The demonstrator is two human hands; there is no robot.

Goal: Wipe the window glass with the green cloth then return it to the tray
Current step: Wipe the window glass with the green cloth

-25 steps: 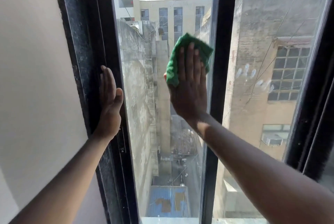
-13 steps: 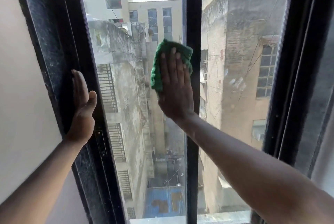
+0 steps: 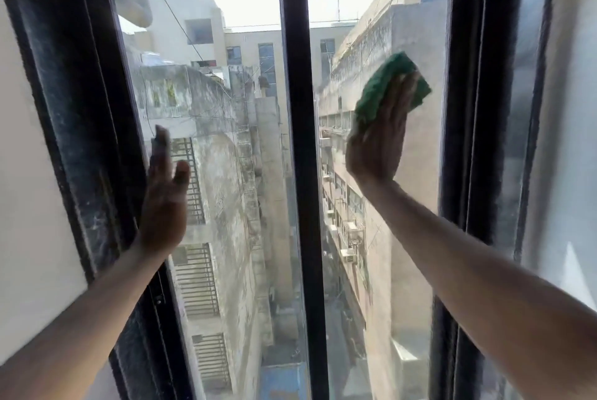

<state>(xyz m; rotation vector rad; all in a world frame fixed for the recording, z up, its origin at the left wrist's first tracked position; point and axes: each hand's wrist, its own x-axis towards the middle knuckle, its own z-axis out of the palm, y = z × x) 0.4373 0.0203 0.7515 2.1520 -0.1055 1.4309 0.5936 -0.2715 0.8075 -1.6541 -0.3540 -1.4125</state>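
The green cloth (image 3: pixel 382 84) is pressed flat against the right pane of the window glass (image 3: pixel 407 212), high up near its right side. My right hand (image 3: pixel 378 144) lies over the cloth with fingers stretched upward, holding it to the glass. My left hand (image 3: pixel 164 196) rests open and flat on the left pane (image 3: pixel 226 173), near its left edge, with nothing in it. The tray is out of view.
A black window frame (image 3: pixel 74 128) surrounds both panes, with a black centre bar (image 3: pixel 302 173) between them. White wall (image 3: pixel 22 173) is on the left. Another narrow glass strip (image 3: pixel 523 109) stands to the right of the frame. Buildings and an alley show outside.
My right hand has carried the cloth from the left pane across the centre bar onto the right pane. My left hand has shifted from the frame onto the left glass. The view has widened.
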